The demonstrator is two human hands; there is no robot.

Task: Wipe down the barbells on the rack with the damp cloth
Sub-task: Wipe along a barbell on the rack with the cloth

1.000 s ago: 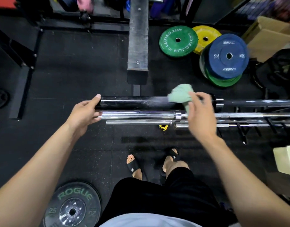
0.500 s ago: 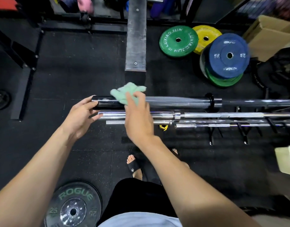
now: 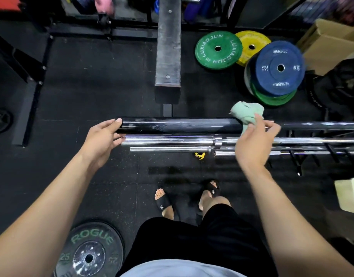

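Seen from above, a thick black barbell sleeve (image 3: 180,125) lies topmost on a low rack, with chrome barbells (image 3: 168,139) just below it. The left hand (image 3: 101,139) steadies the sleeve's end, fingers (image 3: 112,123) curled around it. The right hand (image 3: 254,143) pinches a crumpled pale green cloth (image 3: 247,113) against the sleeve's inner end. Wiping the black sleeve appears under way; next would likely be the chrome bars.
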